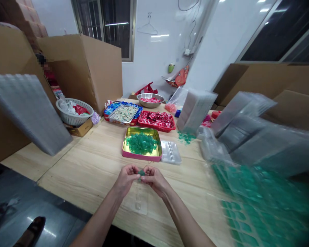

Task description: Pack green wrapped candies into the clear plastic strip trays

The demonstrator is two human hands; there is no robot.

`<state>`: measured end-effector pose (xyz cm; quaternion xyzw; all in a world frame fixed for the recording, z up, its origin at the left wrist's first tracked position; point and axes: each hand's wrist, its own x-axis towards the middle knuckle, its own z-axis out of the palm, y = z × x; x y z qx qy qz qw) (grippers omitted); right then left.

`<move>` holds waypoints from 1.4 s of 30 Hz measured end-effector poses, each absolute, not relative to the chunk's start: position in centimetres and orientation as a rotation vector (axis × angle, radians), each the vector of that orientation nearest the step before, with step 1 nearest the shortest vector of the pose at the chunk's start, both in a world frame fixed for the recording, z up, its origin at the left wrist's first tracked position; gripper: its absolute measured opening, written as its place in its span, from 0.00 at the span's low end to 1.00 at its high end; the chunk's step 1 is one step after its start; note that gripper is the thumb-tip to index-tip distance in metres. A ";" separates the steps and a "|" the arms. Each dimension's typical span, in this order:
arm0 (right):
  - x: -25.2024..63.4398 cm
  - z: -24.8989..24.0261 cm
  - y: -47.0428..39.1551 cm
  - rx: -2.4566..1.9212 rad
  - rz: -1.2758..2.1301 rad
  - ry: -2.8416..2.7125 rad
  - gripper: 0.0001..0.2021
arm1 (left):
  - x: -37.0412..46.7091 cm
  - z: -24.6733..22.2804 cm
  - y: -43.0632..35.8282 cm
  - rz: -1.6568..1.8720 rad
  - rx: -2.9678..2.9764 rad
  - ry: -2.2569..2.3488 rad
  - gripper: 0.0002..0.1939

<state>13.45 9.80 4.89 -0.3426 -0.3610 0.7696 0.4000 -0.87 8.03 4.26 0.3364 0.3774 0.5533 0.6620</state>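
My left hand (128, 176) and my right hand (154, 179) meet above the table's near side. Both pinch small translucent green pieces (141, 173) between thumb and fingertips; whether it is one piece or several stuck together I cannot tell. Below them a clear plastic blister tray (138, 206) with small hollows lies on the wood. Just beyond the hands stands a pink-sided tin (141, 157) with a gold inside, holding a heap of the same green pieces (142, 143). A white molded tray (171, 152) touches its right side.
Farther back are a red basket (171, 128) of red packets, a metal tray (112, 118) of pale pieces and a steel bowl (150, 104). Stacked clear trays (195, 111) stand at right, near filled green trays (257, 206). Another tray stack (28, 109) leans at left.
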 end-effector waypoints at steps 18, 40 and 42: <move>13.5 -0.7 9.4 -1.364 1.541 -1.418 0.07 | -0.5 -0.3 8.8 1.097 1.071 1.362 0.04; 14.0 2.3 9.7 -1.444 0.805 -2.150 0.13 | -0.1 -0.5 7.4 0.713 1.750 1.654 0.06; 14.7 3.7 12.0 -1.467 0.703 -2.134 0.12 | -0.1 -0.5 7.5 0.664 1.780 1.684 0.06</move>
